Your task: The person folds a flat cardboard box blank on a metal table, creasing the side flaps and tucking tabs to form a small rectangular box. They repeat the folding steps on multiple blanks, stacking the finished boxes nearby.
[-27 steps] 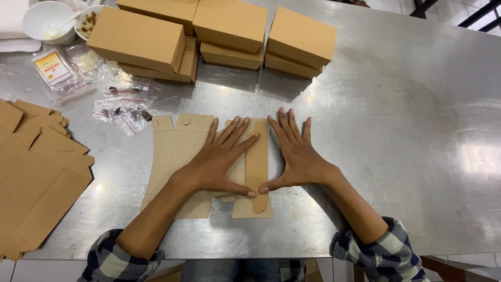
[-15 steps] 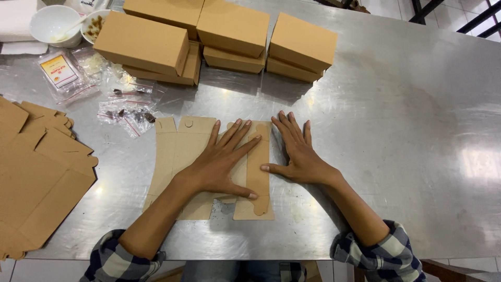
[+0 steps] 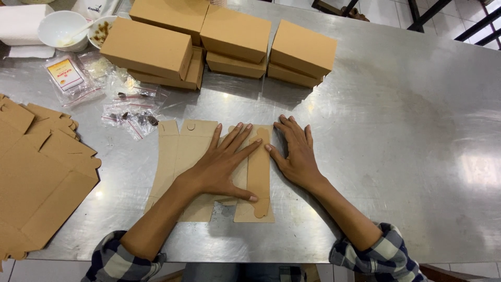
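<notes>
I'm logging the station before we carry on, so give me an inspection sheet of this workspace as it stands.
Surface: steel table, bare and glossy on the right.
Job's things: flat cardboard blank lying under both hands; stack of blanks at left; closed boxes at the back.
Clutter: small plastic bags, white bowl, folded white cloth.
Hands: left hand spread flat on the blank; right hand flat at its right edge.
Cables: nothing seen.
Surroundings: tiled floor, dark frame legs.

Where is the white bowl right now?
In the head view, the white bowl sits at the far left corner of the metal table, beside a smaller bowl and just left of the stacked brown boxes.
</notes>
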